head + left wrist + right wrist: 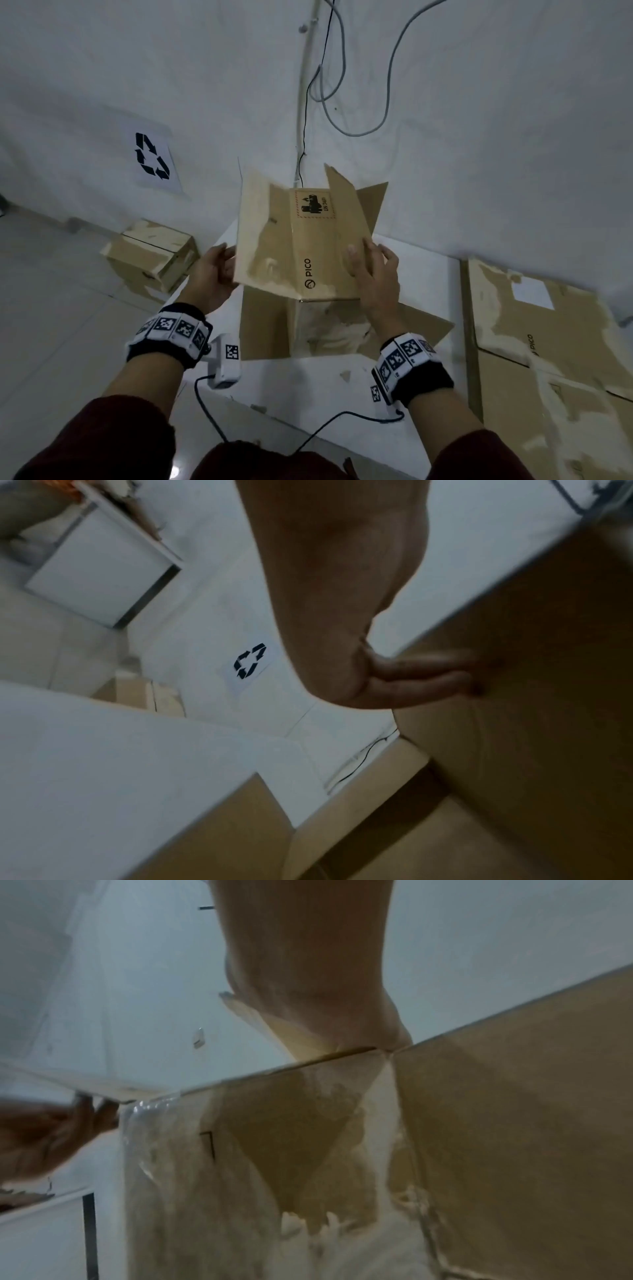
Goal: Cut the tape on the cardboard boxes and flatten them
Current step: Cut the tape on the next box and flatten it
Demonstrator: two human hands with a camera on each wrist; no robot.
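The opened PICO cardboard box [301, 246] is held between the hands, long axis running near to far; the left hand [214, 274] grips its left flap edge; the right hand [375, 274] is pressed flat, fingers straight, on its right side.

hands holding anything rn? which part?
Both hold the opened brown PICO cardboard box: left hand grips the left edge of its pale flap, right hand lies on the printed panel's right edge, fingers straight.

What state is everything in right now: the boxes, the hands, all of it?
Held box: opened, flaps loose, partly collapsed, on the white table.
Left hand: grips the box's left edge.
Right hand: fingers flat on the box's right side.
Small box: closed, on the floor.
Flattened cardboard: lying flat, right.
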